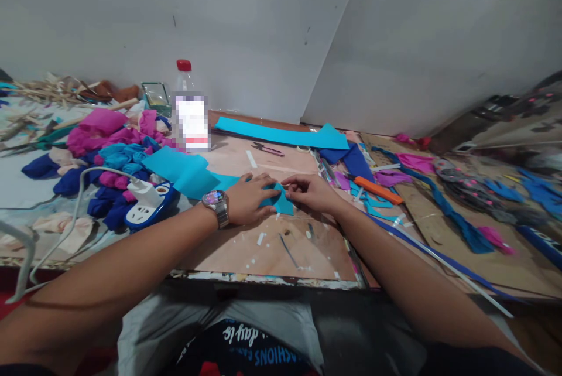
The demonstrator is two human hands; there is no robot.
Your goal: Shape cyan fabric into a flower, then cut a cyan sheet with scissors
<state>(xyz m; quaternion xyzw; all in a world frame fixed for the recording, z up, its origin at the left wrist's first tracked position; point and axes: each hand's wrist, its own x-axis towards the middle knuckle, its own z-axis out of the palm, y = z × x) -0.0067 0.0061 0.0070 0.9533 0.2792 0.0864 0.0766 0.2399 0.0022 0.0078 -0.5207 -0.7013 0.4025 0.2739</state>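
A turquoise strip of thin sheet material point(182, 172) runs along the worktable and ends between my hands. My left hand point(246, 200), with a watch at the wrist, lies flat on the strip, fingers stretched out and a little apart. At the strip's right end my right hand point(309, 191) is closed in a pinch. What sits between its thumb and forefinger is too small to make out. Behind the hands lie small thread snips point(268, 149) with a purple handle and a second turquoise strip point(281, 134).
Bunched pink and blue fabric pieces point(118, 156) and a power strip point(151, 206) with a plug lie to the left. A red-capped bottle point(191, 112) stands behind. On the right are an orange utility knife point(377, 190), cardboard point(439, 226) and scraps. The table's front edge point(263, 280) is near.
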